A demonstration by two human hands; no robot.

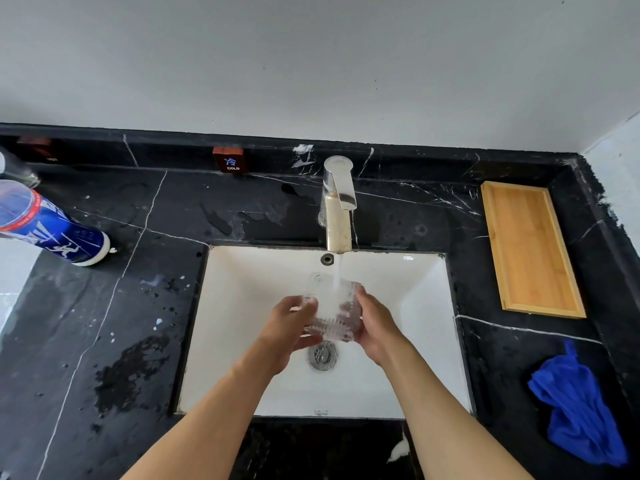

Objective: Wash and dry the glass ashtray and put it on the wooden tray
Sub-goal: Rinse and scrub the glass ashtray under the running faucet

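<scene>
I hold a ribbed clear glass ashtray (330, 308) over the white sink (242, 341), tilted under the stream of water running from the chrome faucet (337, 202). My left hand (289, 329) grips its left side, and my right hand (375, 327) grips its right side. The wooden tray (530, 247) lies bare on the black counter to the right of the sink. A crumpled blue cloth (581, 407) lies on the counter at the near right.
The black marble counter (104, 306) has wet patches left of the sink. A blue and white bottle (52, 230) stands at the far left. A small "COLD" sign (230, 160) leans on the back ledge. The drain (322, 355) sits below my hands.
</scene>
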